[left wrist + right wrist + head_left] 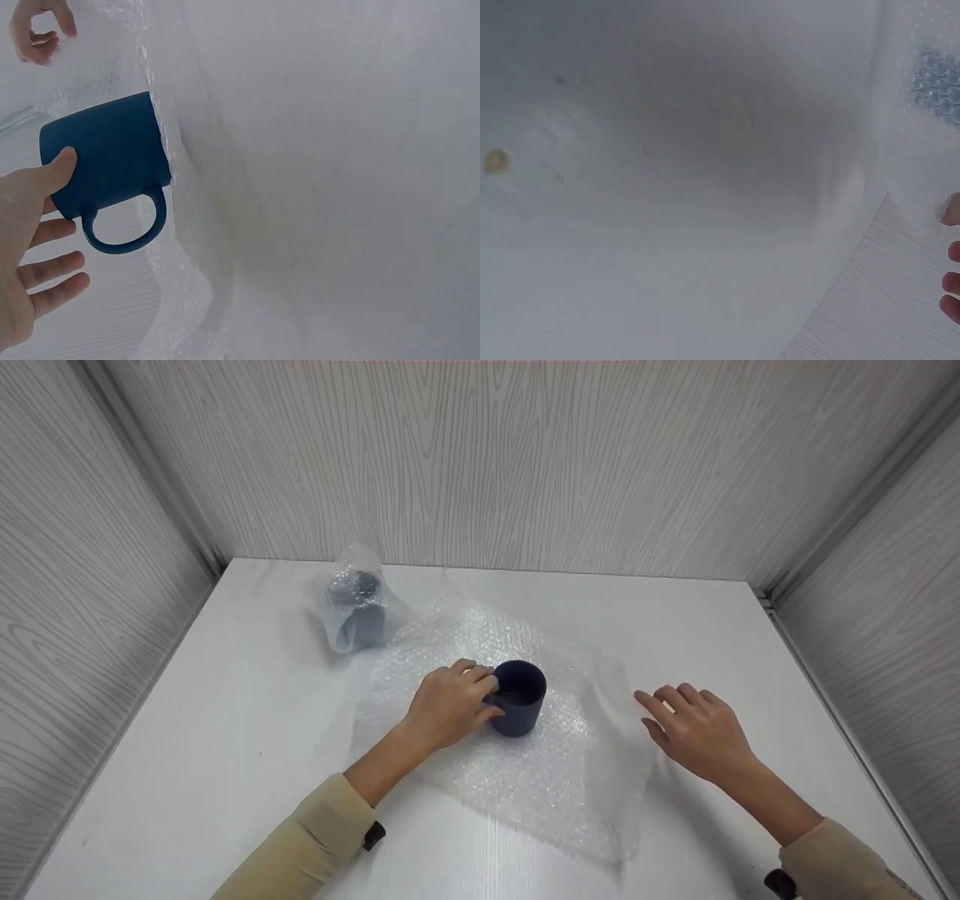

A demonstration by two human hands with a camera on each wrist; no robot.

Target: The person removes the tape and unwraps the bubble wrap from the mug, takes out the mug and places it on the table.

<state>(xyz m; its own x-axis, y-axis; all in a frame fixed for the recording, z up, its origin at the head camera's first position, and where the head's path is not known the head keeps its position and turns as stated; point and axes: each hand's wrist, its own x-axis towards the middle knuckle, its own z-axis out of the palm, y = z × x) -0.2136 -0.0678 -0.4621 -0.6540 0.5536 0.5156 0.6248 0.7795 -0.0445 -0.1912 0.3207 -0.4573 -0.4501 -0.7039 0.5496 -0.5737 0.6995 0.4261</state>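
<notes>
The dark blue mug (518, 697) was held upright on the bubble wrap (525, 780) by the left hand (450, 706); the right hand (697, 729) was rested alongside, fingers spread.

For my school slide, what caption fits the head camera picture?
Left hand holds a dark mug on bubble wrap.
</notes>
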